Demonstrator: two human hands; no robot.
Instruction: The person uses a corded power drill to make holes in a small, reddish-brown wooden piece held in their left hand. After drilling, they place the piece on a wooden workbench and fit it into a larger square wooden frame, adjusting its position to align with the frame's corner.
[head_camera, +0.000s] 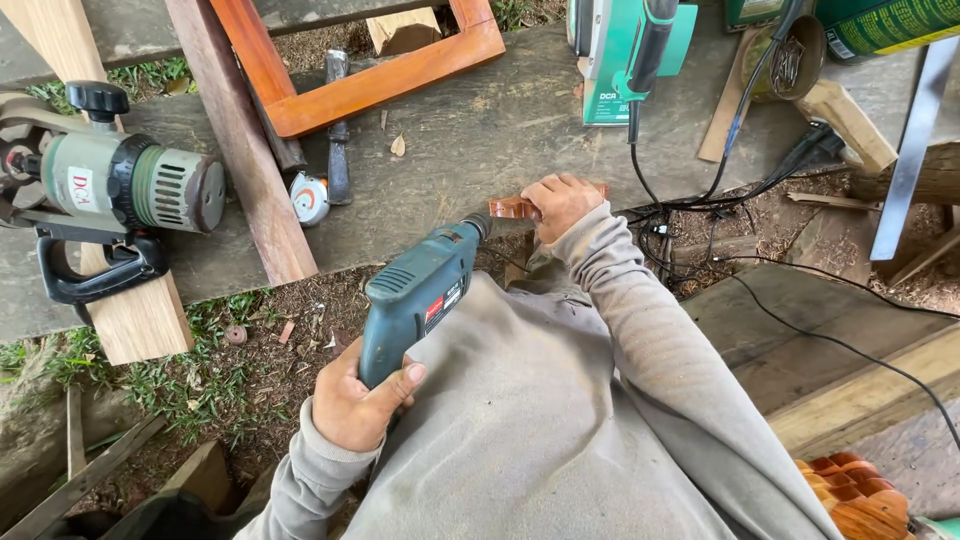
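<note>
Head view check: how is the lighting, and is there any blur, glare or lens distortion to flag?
Head view: soft, even daylight, no hard shadows and no glare; the left hand on the teal drill and the right hand on the small reddish wood piece are sharp; the wide lens bows the plank and the workbench toward the edges.

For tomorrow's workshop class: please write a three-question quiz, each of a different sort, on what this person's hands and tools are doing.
1. True or false: the left hand grips the handle of the blue electric drill.
2. Multiple choice: the right hand presses down on A) a tape measure, B) a small reddish wood piece, C) a chisel.
3. Fill in: the drill's tip points toward the ____ wood piece.

Key: 1 true; 2 B; 3 reddish.
</note>
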